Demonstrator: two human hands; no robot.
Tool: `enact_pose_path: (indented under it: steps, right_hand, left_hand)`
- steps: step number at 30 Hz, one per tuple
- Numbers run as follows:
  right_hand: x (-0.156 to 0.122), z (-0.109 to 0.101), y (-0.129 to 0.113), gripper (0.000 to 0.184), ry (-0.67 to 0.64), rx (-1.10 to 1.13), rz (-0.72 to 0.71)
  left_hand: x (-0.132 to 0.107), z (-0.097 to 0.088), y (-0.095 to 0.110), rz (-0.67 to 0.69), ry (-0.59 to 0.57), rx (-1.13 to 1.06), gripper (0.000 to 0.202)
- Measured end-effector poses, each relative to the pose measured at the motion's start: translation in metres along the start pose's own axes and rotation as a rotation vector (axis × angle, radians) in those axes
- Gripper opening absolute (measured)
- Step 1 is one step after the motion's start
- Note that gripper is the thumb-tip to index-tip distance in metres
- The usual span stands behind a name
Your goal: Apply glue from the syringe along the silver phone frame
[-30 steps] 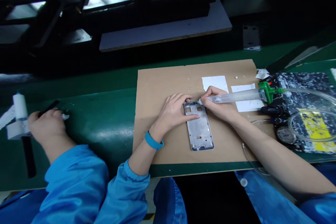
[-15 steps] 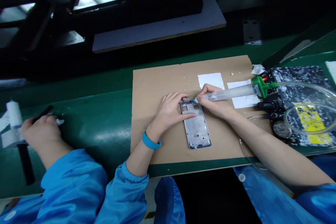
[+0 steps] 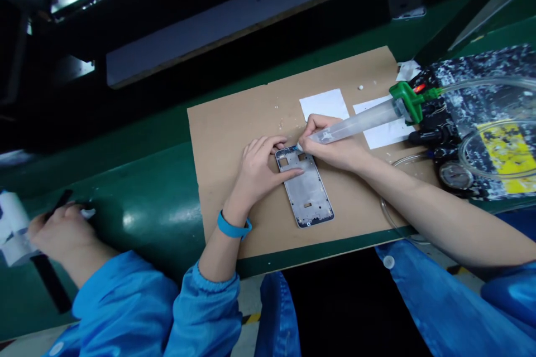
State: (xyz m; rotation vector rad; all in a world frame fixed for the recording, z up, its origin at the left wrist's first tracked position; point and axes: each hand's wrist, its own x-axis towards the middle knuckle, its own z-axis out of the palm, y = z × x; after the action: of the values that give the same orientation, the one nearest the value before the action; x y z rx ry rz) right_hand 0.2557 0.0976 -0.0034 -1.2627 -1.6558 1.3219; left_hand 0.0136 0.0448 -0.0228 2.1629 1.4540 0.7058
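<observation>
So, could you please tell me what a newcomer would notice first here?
Mid-frame, on a brown board, the left hand steadies a grey phone frame while the right hand holds a clear syringe with a green cap, tip at the frame's top edge. At far left, a co-worker's hand rests on the green bench.

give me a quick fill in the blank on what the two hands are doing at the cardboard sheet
1. The right hand holds a clear syringe with a ____ cap.
2. The left hand presses on the phone frame, which lies on a sheet of ____.
3. The left wrist wears a ____ band.
4. The syringe tip meets the frame at its ____ end, away from the person.

Missing words: green; cardboard; blue; far
</observation>
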Motion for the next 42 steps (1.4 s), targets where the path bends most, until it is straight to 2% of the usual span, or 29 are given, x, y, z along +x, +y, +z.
enact_pose_path:
  steps: [13,22,42]
  right_hand:
    - [0.0006,-0.0022,0.0007,0.031,-0.026,0.049,-0.04]
    - [-0.0002,-0.0017,-0.0021,0.025,-0.032,0.044,-0.036]
    - [0.0001,-0.0021,-0.0025,0.028,-0.067,0.016,-0.005]
  left_hand:
    - [-0.0008,0.0003,0.0026,-0.009,0.01,0.01,0.073]
    - [-0.0008,-0.0023,0.0043,-0.016,0.0,0.004,0.073]
    - [-0.0028,-0.0018,0.002,-0.016,0.008,-0.005,0.073]
